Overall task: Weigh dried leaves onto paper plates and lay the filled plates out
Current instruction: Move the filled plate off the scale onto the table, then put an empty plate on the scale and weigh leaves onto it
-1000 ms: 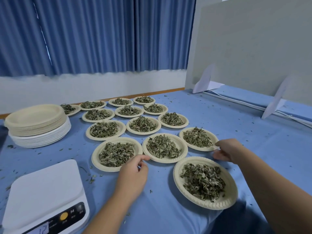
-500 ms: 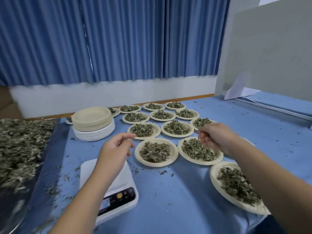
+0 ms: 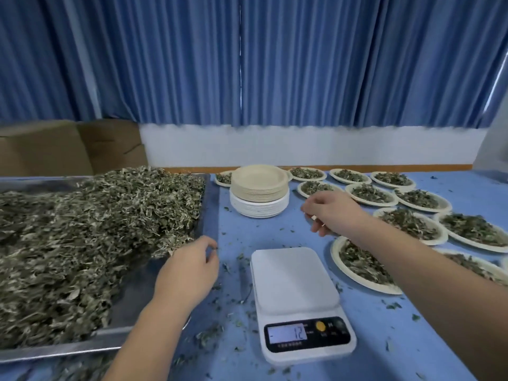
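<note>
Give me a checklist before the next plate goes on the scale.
1. Scale pan bare: ok.
2. Display at zero: not ok, reads 12.
3. Plate stack in reach: ok, right hand hovers near it.
4. Leaves in tray: ok, a big heap.
5. Left hand free: ok, holds nothing, by the tray edge.

A: What sits on the blue surface (image 3: 288,232)?
B: A white kitchen scale (image 3: 294,281), its platform bare and its display reading 12. Left of it is a metal tray (image 3: 129,303) heaped with dried leaves (image 3: 82,229).
A: And the hands?
B: The left hand (image 3: 189,270) is loosely curled at the heap's edge. The right hand (image 3: 334,215) hangs between the stack of empty paper plates (image 3: 258,185) and the filled plates (image 3: 336,257).
</note>
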Available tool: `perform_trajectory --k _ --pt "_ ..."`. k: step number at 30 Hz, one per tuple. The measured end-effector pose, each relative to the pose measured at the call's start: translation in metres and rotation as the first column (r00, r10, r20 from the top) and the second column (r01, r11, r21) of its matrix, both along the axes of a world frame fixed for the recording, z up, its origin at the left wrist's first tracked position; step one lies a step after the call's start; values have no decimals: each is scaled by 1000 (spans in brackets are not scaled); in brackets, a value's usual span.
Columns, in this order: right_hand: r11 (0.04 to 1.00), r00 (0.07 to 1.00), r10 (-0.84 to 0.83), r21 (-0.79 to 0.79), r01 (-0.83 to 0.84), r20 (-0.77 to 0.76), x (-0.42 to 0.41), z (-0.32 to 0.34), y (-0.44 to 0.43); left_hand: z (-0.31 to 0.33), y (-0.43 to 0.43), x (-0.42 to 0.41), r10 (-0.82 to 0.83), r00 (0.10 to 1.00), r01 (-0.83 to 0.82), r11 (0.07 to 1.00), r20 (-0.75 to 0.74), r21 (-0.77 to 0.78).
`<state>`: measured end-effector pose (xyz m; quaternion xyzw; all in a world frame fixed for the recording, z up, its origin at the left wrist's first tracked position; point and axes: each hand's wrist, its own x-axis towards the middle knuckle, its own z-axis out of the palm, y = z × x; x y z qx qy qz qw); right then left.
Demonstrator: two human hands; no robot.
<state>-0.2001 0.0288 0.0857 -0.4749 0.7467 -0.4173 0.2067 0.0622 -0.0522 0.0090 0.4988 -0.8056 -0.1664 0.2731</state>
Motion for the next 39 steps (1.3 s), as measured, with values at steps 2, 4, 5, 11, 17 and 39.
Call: perform_trajectory --k 2,4,5,11,17,39 --pt "997 987 39 69 -28 -153 6 2 -24 0 3 -2 5 996 -1 999 94 -44" --pt "987 944 120 136 -81 -308 9 5 -47 -1 5 -3 1 988 9 998 151 -66" --pt "980 906 164 170 -104 -390 10 8 -59 0 5 -3 1 987 10 998 160 -69" --pt "943 662 295 323 -84 -689 10 21 -130 0 0 -5 -19 974 36 997 227 -71" --pt "891 638 321 451 46 -700 15 7 -164 -2 -1 -7 -7 969 32 995 247 -96" --pt "985 692 26 -100 -141 -722 -3 -6 -117 -8 -3 -8 16 980 8 993 196 -120"
